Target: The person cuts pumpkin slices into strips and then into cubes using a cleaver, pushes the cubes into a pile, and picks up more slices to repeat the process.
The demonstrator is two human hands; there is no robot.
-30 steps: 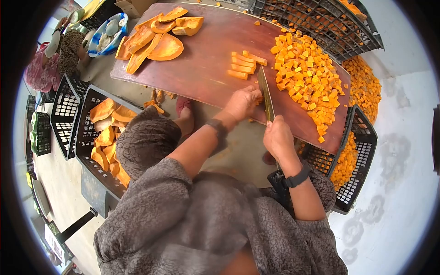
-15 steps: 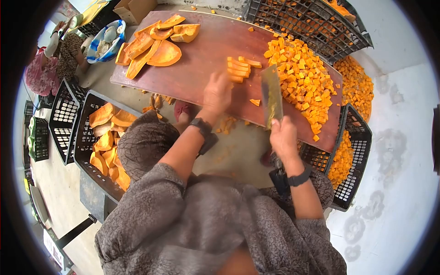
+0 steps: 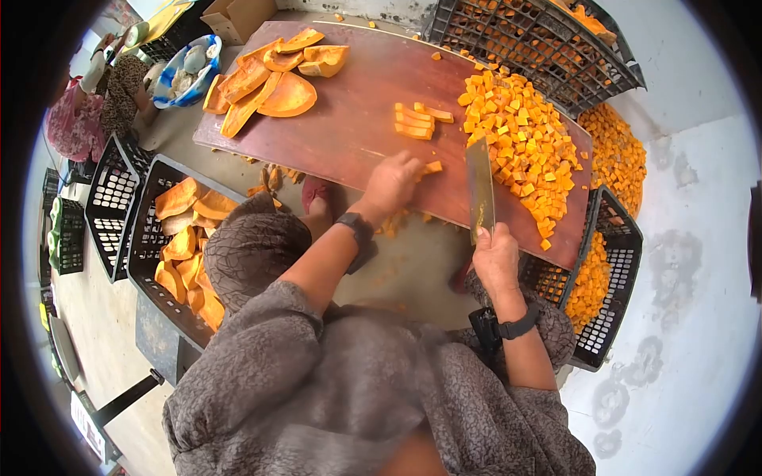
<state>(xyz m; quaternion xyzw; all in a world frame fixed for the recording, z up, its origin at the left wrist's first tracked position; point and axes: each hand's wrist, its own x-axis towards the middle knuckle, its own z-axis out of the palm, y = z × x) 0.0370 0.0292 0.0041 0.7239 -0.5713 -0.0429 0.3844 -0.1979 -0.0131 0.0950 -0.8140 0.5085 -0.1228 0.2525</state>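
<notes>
- Left hand (image 3: 394, 182): fingers bunched on a pumpkin strip (image 3: 432, 167) near the near edge of the table (image 3: 349, 119); strip sticks out past the fingertips, toward the blade.
- Right hand (image 3: 496, 254): fist wrapped round the handle of a big knife (image 3: 480, 186), blade pointing away from the body. Blade is apart from the strip; hard to tell from this angle if it touches the tabletop.
- More cut strips (image 3: 413, 123) lie just beyond the left hand, most side by side.
- Heap of pumpkin cubes (image 3: 524, 135) takes up the right end of the table, right beside the blade; little room on that side.
- Thick pumpkin slices (image 3: 290, 95) piled at the far left corner, well apart from both hands.
- Orange scraps (image 3: 274, 176) on the floor below the table's near edge; bent knee (image 3: 258, 246) sits between the hands and the left-side crate.
- Left black crate (image 3: 141, 250): holds large pumpkin pieces (image 3: 186, 246).
- Lower right black crate (image 3: 623, 293): cubes inside, partly under the table end.
- Upper right black crate (image 3: 524, 49): orange pieces show through and over its side, next to the far table edge.
- Another big pile of cubes (image 3: 615, 151) by the wall, below that crate.
- Blue-and-white basin (image 3: 168, 83), far left: pale contents. Cardboard box (image 3: 238, 20) behind it, another person (image 3: 125, 83) beside it.
</notes>
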